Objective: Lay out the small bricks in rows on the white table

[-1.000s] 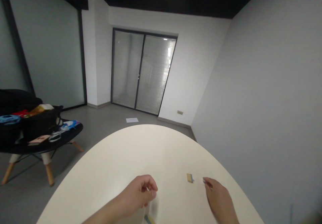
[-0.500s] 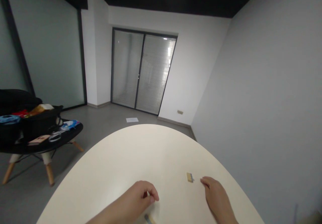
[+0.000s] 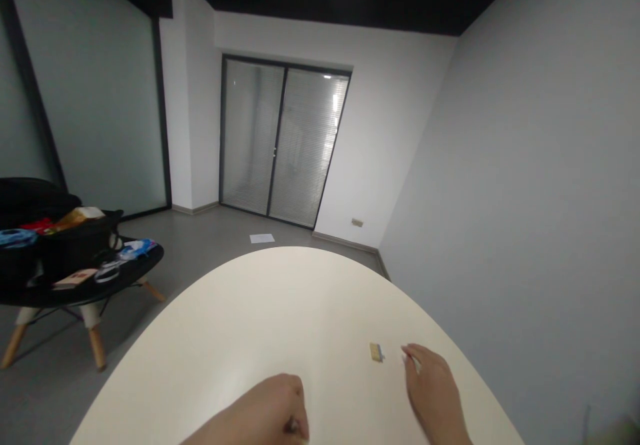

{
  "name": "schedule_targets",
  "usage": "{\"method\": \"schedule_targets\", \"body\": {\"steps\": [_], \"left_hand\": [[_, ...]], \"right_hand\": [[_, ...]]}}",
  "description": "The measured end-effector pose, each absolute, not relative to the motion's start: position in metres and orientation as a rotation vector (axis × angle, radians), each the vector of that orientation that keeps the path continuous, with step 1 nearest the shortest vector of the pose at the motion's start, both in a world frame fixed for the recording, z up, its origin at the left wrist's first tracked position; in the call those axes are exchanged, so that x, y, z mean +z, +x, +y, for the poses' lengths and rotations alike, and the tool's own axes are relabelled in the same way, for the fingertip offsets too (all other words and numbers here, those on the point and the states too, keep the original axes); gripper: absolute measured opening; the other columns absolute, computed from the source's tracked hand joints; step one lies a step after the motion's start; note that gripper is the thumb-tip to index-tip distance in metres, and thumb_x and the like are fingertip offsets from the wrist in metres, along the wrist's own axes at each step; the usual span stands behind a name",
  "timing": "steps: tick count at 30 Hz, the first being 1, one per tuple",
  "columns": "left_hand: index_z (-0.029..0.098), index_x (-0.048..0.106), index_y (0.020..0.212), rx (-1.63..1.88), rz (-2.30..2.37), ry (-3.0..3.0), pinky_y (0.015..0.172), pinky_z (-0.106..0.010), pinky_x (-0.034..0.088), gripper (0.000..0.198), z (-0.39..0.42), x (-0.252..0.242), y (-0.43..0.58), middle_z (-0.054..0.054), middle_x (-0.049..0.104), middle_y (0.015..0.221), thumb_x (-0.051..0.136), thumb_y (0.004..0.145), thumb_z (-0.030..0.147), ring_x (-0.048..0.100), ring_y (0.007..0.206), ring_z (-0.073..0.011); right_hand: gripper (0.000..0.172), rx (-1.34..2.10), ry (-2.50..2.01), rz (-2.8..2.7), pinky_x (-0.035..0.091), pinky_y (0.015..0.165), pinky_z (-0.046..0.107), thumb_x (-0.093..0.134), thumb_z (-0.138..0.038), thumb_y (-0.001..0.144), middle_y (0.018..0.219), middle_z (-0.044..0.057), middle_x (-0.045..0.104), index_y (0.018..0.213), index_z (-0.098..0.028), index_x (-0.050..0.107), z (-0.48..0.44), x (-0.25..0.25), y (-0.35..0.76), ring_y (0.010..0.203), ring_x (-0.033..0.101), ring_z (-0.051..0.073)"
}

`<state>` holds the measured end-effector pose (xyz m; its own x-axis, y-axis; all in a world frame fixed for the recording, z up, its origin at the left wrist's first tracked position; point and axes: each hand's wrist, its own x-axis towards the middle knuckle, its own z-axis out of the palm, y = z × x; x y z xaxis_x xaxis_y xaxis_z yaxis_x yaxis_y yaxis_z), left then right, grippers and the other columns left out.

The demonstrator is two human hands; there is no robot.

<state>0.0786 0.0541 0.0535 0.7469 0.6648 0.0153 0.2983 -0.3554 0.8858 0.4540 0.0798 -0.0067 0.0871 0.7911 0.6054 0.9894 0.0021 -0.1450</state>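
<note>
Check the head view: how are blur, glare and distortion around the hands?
In the head view, the right hand looks slightly soft, the left hand is cut off by the bottom edge, the table edge bows from wide-angle distortion, and the glass door shows bright glare.

Glass doors with blinds [image 3: 285, 142] stand beyond a grey floor [image 3: 210, 232]

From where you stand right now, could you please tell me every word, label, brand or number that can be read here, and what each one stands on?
No text can be read clearly anywhere in view.
Flat tan box on the round black table: red printing, too small and blurred to read.
White sheet of paper on the floor: too small to tell if it bears text.
Small tan-and-blue block near the right hand: too small to read.
</note>
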Motion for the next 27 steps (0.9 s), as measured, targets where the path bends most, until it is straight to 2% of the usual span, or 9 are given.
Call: {"method": "schedule_targets", "body": {"steps": [3, 8, 12, 15, 19, 22, 27], "left_hand": [[0.022, 0.068, 0.054, 0.410, 0.787, 2.028, 0.061, -0.027, 0.037, 0.018, 0.053, 0.058, 0.079, 0.000, 0.054, 0.067, 0.062, 0.066, 0.010, 0.047, 0.058, -0.0148], [0.023, 0.069, 0.055, 0.345, 0.897, 1.981, 0.053, -0.024, 0.034, 0.022, 0.048, 0.065, 0.078, 0.005, 0.049, 0.052, 0.057, 0.060, 0.006, 0.049, 0.054, -0.0144], [0.023, 0.073, 0.064, 0.342, 1.016, 1.939, 0.054, -0.022, 0.035, 0.021, 0.048, 0.057, 0.076, 0.006, 0.059, 0.057, 0.058, 0.063, 0.009, 0.055, 0.058, -0.0151], [0.021, 0.072, 0.071, 0.403, 1.039, 1.923, 0.054, -0.021, 0.035, 0.013, 0.050, 0.049, 0.076, 0.006, 0.062, 0.062, 0.062, 0.066, 0.013, 0.054, 0.060, -0.0134], [0.018, 0.066, 0.073, 0.506, 1.019, 1.811, 0.052, -0.020, 0.032, 0.010, 0.054, 0.047, 0.077, 0.006, 0.059, 0.063, 0.063, 0.067, 0.012, 0.050, 0.059, -0.0112], [0.018, 0.057, 0.069, 0.591, 1.006, 1.724, 0.053, -0.020, 0.031, 0.011, 0.057, 0.045, 0.079, 0.008, 0.052, 0.060, 0.062, 0.065, 0.009, 0.045, 0.058, -0.0100], [0.020, 0.048, 0.076, 0.691, 0.863, 1.599, 0.055, -0.020, 0.031, 0.022, 0.060, 0.034, 0.080, 0.009, 0.049, 0.064, 0.058, 0.064, 0.005, 0.043, 0.059, -0.0088]], "right_hand": [[0.036, -0.579, -1.758, -1.717, 0.050, 0.095, 0.047, 0.045, -0.031, 0.087, 0.097, 0.017, 0.077, 0.093, -0.012, 0.075, 0.077, 0.000, 0.448, 0.095, 0.067, 0.029], [0.034, -0.562, -1.623, -1.678, 0.050, 0.093, 0.048, 0.047, -0.034, 0.089, 0.097, 0.016, 0.074, 0.093, -0.014, 0.074, 0.073, 0.010, 0.431, 0.096, 0.065, 0.029], [0.029, -0.501, -1.514, -1.704, 0.051, 0.092, 0.047, 0.049, -0.033, 0.090, 0.098, 0.014, 0.074, 0.094, -0.017, 0.073, 0.068, 0.018, 0.413, 0.096, 0.064, 0.028], [0.023, -0.475, -1.423, -1.737, 0.054, 0.089, 0.045, 0.051, -0.032, 0.091, 0.096, 0.012, 0.074, 0.094, -0.021, 0.072, 0.062, 0.025, 0.394, 0.094, 0.066, 0.026], [0.016, -0.457, -1.161, -1.897, 0.058, 0.080, 0.038, 0.055, -0.022, 0.091, 0.092, 0.007, 0.075, 0.100, -0.023, 0.069, 0.048, 0.035, 0.354, 0.087, 0.069, 0.022], [0.022, -0.338, -0.985, -2.118, 0.060, 0.078, 0.033, 0.059, -0.017, 0.089, 0.097, 0.008, 0.074, 0.109, -0.024, 0.067, 0.037, 0.042, 0.321, 0.088, 0.069, 0.020], [0.015, -0.162, -0.752, -2.315, 0.058, 0.068, 0.027, 0.055, -0.016, 0.091, 0.092, 0.008, 0.073, 0.100, -0.021, 0.066, 0.029, 0.041, 0.292, 0.079, 0.066, 0.018]]}}
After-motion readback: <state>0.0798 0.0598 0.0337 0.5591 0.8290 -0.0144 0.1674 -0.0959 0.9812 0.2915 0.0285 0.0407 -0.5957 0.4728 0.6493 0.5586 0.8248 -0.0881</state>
